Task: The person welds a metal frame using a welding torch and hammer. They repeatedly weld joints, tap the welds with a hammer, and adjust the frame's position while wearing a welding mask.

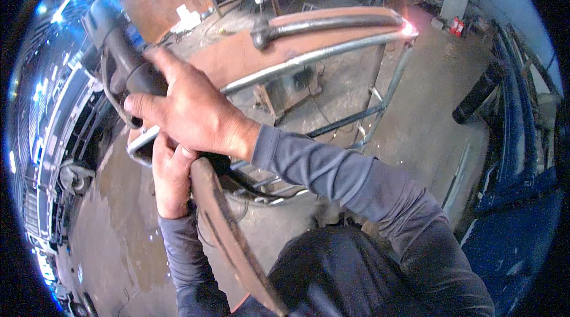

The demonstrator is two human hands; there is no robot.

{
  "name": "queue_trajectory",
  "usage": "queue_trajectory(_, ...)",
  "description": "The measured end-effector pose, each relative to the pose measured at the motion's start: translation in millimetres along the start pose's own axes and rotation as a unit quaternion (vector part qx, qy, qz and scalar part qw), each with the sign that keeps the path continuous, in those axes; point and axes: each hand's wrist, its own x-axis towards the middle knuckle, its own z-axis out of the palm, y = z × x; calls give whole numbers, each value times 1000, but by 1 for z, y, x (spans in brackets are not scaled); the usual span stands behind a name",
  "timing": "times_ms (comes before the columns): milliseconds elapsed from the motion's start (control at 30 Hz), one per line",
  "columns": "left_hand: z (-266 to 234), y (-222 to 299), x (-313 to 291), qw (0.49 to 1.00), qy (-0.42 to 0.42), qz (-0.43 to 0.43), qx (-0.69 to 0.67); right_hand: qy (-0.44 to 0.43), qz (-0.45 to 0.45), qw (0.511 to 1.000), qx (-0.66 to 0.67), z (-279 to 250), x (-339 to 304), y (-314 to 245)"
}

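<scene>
My right hand [193, 106] is wrapped round a long black cylindrical power tool [122, 49], its index finger stretched along the body. The tool's exact kind is unclear; its far end points to the upper left. Below the right wrist, my left hand [171, 174] closes at the tool's black rear part, with most of its fingers hidden. Under and beyond the hands stands a frame of steel tubes [309, 58] with a brown curved panel [231, 55]. A dark bar with a knobbed end [332, 27] lies along the panel. A bright pinkish glow shows at the frame's far right corner.
A curved brown strip [237, 240] rises close to my body. A boxy piece of equipment [285, 94] stands on the floor behind the frame. On the right are a dark cylinder [478, 91] and long dark metal parts [519, 121]; large metal framework [47, 156] lines the left.
</scene>
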Motion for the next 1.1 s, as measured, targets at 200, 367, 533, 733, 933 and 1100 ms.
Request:
queue_trajectory(200,3,27,27,994,-25,48,-93,-50,-235,881,-406,-112,62,-45)
queue_trajectory(367,-20,23,61,994,0,23,-103,-170,22,746,-644,-232,56,-49)
queue_trajectory(533,-26,14,99,987,-25,17,-160,-261,90,661,-697,-254,53,-38)
queue_trajectory(733,14,16,114,976,-53,-4,-210,-256,172,687,-657,-257,57,-29)
queue_trajectory(933,60,17,134,993,-41,-15,-112,-226,90,662,-709,-258,36,-65)
queue_trajectory(1100,105,10,139,994,-21,-19,-105,-30,69,775,-627,-332,-20,-123)
